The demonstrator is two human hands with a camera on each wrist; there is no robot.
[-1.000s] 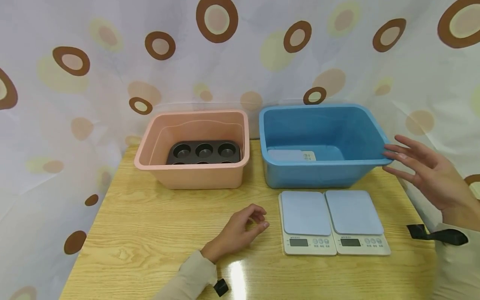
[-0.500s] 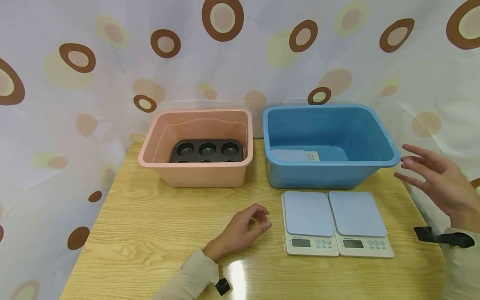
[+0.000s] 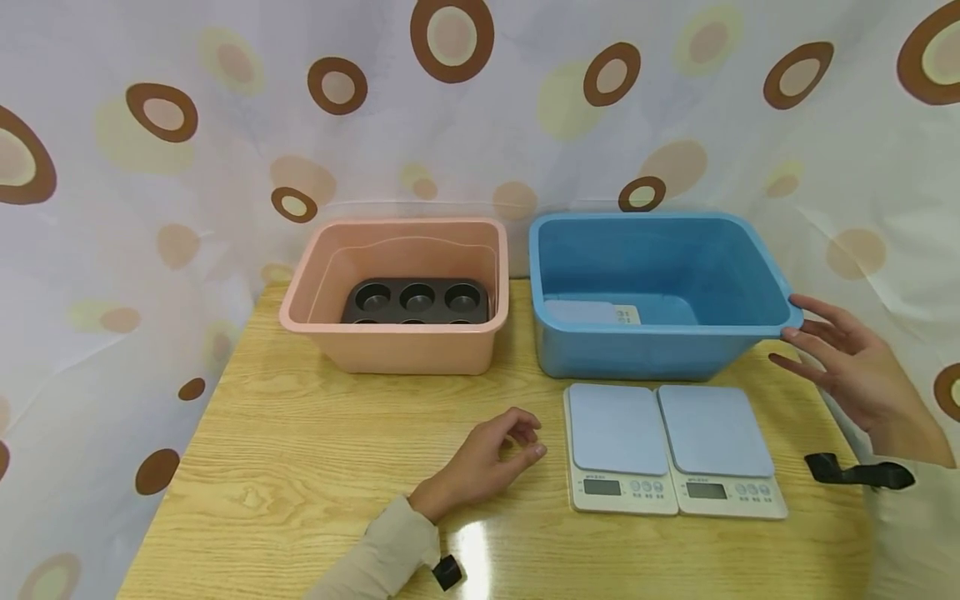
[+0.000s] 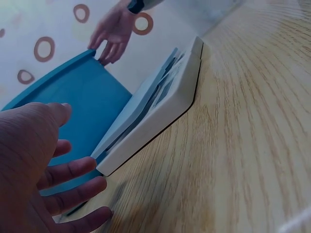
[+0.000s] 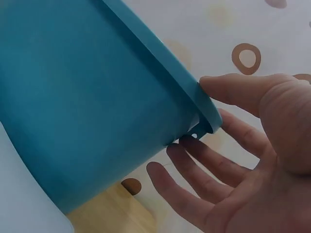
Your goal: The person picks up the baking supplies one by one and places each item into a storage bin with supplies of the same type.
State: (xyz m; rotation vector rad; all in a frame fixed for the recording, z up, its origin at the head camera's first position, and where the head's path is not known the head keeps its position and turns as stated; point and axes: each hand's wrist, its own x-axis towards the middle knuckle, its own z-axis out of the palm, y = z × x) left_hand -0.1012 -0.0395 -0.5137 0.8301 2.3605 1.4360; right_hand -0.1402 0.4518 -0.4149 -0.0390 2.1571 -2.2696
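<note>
At the right front corner of a blue plastic bin [image 3: 622,354], my right hand [image 3: 862,367] touches the rim. In the right wrist view the thumb meets the rim's edge and the extended fingers [image 5: 194,170] lie around and under the corner, without a firm grip. My left hand [image 3: 487,458] rests over the table, relaxed and holding nothing, just left of a kitchen scale [image 3: 618,429]. A second kitchen scale [image 3: 716,433] lies against the first one's right side. Another scale [image 3: 585,312] is partly visible inside the bin.
A pink plastic bin [image 3: 405,354] stands left of the blue one, with a dark muffin tin [image 3: 416,302] inside. Both stand near the back of the wooden table [image 3: 315,467]. A patterned curtain [image 3: 480,100] hangs behind and along the sides.
My right hand drew slightly away from the blue bin's corner half a second ago and now touches it again. The left hand keeps its place. The head view has shifted a little.
</note>
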